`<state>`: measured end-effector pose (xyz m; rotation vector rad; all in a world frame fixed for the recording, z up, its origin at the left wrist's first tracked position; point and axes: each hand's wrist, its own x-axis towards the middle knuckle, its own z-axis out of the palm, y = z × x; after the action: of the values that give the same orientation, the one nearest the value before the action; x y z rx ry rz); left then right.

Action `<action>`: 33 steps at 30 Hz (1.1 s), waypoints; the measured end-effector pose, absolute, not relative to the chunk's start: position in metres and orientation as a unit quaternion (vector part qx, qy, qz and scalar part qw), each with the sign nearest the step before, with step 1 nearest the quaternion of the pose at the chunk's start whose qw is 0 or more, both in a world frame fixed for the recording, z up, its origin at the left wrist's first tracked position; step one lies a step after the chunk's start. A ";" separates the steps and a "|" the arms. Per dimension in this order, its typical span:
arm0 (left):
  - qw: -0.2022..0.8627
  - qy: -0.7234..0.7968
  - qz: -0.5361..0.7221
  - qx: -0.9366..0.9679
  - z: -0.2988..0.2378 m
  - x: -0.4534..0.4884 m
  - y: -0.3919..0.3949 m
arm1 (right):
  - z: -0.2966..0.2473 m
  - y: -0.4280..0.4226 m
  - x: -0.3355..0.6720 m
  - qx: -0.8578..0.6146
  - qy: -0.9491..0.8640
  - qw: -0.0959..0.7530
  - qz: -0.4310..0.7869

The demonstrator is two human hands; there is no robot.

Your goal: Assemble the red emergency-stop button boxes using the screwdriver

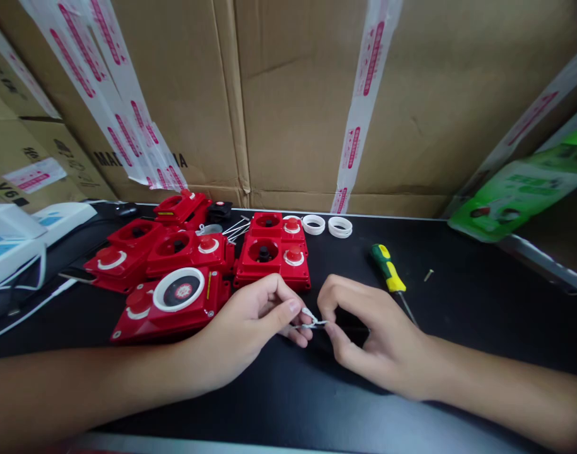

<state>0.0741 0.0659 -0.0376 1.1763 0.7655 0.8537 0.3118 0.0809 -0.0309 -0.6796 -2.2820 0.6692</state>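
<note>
My left hand and my right hand meet over the black table, both pinching one small white part with thin metal wire between thumb and fingertips. The part is tiny and partly hidden by my fingers. Just behind my left hand lies a red alarm housing with a white ring. A two-by-two block of red housings sits right behind the gap between my hands.
More red housings crowd the left rear. Two white rings lie near the cardboard wall. A yellow-green screwdriver and a small screw lie to the right. White boxes stand at far left, a green packet at right.
</note>
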 end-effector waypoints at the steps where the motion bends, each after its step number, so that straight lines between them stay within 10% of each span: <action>1: 0.681 0.339 0.378 0.527 -0.038 0.074 0.066 | -0.031 0.081 0.312 -0.263 -0.868 0.329 0.262; 33: 0.647 0.360 0.341 0.580 -0.031 0.077 0.066 | -0.030 0.082 0.308 -0.243 -0.858 0.348 0.290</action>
<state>0.0767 0.0661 -0.0309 1.3188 0.8195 0.7755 0.3079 0.0820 -0.0297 -0.6309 -2.2238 0.7530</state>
